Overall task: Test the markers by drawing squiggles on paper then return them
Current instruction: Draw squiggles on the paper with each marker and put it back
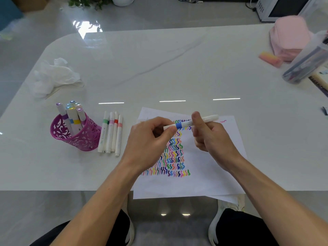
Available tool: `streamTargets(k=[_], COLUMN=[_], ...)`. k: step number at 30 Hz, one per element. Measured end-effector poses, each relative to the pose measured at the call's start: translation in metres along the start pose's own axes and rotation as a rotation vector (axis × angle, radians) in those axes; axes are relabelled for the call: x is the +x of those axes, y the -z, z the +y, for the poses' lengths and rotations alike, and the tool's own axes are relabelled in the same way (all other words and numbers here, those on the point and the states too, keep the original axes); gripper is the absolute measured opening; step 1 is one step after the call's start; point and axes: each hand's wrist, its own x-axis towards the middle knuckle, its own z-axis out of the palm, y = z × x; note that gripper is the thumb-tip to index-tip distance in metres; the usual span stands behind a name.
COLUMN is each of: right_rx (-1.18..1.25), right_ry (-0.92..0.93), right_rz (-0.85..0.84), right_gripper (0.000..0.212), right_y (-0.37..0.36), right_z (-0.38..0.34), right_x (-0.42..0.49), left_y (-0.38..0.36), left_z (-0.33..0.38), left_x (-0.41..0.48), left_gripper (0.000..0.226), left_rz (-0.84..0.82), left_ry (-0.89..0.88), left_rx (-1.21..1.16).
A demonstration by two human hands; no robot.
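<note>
A white marker with a blue band lies level above the paper, held at both ends. My left hand pinches its left end. My right hand grips its barrel, thumb up over it. The paper carries rows of coloured squiggles and one pink squiggle near its top right corner. A magenta cut-out pen cup at the left holds several markers upright. Several capped markers lie side by side between the cup and the paper.
Crumpled white tissue lies at the far left of the white table. A pink cloth bundle, an orange-pink eraser and a clear container of pens stand at the right back. The paper overhangs the table's front edge.
</note>
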Motion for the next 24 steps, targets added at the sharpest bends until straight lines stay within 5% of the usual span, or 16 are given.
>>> streamTargets(k=[7, 18, 24], right_rx=[-0.33, -0.446, -0.45], right_ry=[0.087, 0.14, 0.16], right_rz=[0.045, 0.116, 0.121], right_gripper=[0.062, 0.054, 0.047], right_y=[0.006, 0.006, 0.007], right_z=[0.011, 0.016, 0.018], right_x=[0.004, 0.007, 0.009], left_y=[0.034, 0.107, 0.122], left_z=[-0.001, -0.012, -0.025], left_x=[-0.008, -0.022, -0.024], left_gripper=[0.005, 0.011, 0.023], left_rz=[0.272, 0.878, 0.89], left_ry=[-0.055, -0.236, -0.134], left_rx=[-0.126, 0.022, 0.142])
